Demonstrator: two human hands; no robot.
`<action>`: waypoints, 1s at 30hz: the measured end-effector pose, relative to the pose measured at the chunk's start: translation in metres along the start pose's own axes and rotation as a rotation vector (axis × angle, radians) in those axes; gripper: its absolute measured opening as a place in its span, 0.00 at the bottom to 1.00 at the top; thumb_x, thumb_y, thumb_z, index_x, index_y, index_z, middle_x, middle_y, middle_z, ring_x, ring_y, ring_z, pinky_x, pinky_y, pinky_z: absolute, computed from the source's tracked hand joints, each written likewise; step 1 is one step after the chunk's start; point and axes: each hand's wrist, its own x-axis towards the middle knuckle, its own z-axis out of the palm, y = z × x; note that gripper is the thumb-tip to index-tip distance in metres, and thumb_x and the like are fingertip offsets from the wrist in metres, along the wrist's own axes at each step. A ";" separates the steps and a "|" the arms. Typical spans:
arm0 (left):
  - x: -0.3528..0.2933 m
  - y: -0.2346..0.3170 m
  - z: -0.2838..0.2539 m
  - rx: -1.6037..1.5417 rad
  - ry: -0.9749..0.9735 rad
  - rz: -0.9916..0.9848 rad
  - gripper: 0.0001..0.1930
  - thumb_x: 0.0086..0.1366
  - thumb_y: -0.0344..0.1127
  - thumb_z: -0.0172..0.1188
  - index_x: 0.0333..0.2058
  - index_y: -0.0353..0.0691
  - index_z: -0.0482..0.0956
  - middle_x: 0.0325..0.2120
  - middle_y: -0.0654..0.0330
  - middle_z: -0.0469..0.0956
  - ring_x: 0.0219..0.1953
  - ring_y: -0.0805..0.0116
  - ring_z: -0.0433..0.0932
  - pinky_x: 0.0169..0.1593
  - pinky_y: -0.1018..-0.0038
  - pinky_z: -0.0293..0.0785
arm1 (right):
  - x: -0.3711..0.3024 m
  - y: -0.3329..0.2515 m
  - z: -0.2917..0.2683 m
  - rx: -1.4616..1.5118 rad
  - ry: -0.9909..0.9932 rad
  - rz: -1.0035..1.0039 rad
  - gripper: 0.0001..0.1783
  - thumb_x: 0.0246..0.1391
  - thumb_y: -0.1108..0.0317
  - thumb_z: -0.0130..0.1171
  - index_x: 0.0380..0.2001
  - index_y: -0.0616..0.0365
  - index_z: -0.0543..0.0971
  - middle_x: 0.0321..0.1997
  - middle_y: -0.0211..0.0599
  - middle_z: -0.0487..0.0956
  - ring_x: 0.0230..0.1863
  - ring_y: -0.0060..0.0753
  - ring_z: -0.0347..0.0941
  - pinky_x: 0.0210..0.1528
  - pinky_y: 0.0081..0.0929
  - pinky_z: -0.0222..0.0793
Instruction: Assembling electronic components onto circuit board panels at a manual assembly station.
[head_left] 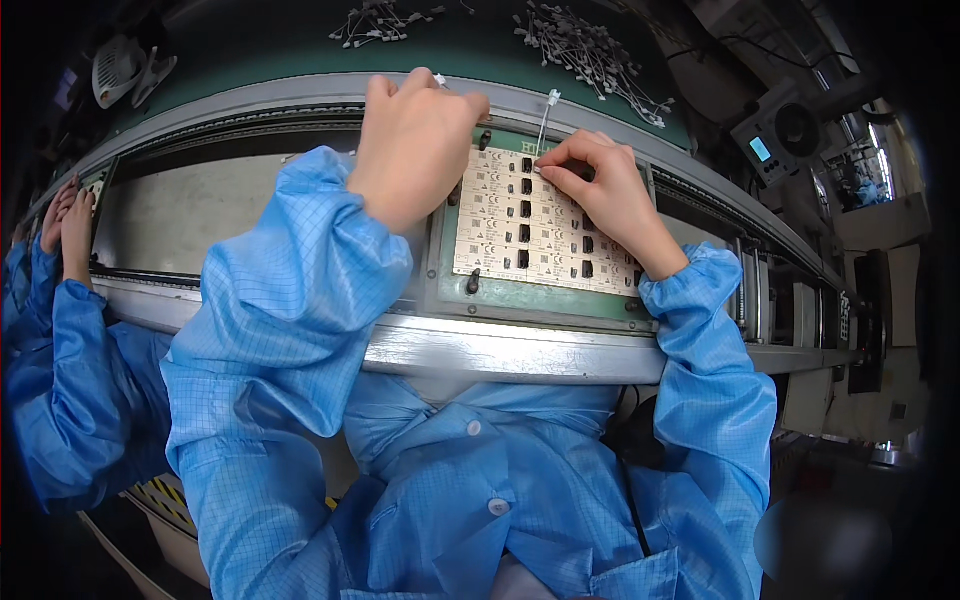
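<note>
My right hand (607, 182) pinches a short thin cable at the upper part of a pale circuit board panel (497, 222). The cable's white connector (553, 97) stands up beyond the fingertips. Rows of black components (525, 209) sit on the panel, which lies in a green carrier (540, 299). My left hand (415, 150) is curled over the carrier's upper left corner, its fingertips hidden beneath it. A small white connector piece (440, 80) peeks out past its knuckles; whether those fingers hold it cannot be seen.
Metal conveyor rails (520, 350) run along both sides of the carrier. Loose white-ended cables (585, 50) lie heaped on the green mat (460, 42) behind, with a smaller pile (380, 22) to the left. At far left are a co-worker's hands (72, 225). A device with a lit screen (762, 150) stands right.
</note>
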 end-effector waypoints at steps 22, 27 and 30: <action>-0.012 0.002 -0.001 -0.148 -0.168 -0.136 0.03 0.57 0.33 0.66 0.30 0.48 0.87 0.37 0.71 0.80 0.47 0.60 0.71 0.51 0.59 0.60 | 0.052 0.119 -0.015 -0.453 0.360 0.200 0.14 0.59 0.53 0.61 0.40 0.49 0.84 0.42 0.34 0.79 0.48 0.42 0.75 0.51 0.44 0.65; -0.009 -0.003 -0.004 -0.196 -0.212 -0.162 0.04 0.56 0.35 0.67 0.31 0.50 0.89 0.36 0.71 0.80 0.48 0.59 0.70 0.51 0.58 0.60 | 0.056 0.119 -0.019 -0.493 0.395 0.072 0.12 0.55 0.58 0.64 0.39 0.52 0.82 0.39 0.34 0.79 0.44 0.42 0.77 0.47 0.41 0.68; -0.008 -0.001 0.000 -0.205 -0.201 -0.172 0.05 0.57 0.36 0.68 0.34 0.49 0.89 0.36 0.70 0.80 0.44 0.61 0.69 0.50 0.64 0.61 | 0.053 0.122 -0.027 -0.235 0.437 0.122 0.11 0.56 0.62 0.63 0.40 0.55 0.80 0.36 0.34 0.82 0.38 0.36 0.80 0.43 0.33 0.74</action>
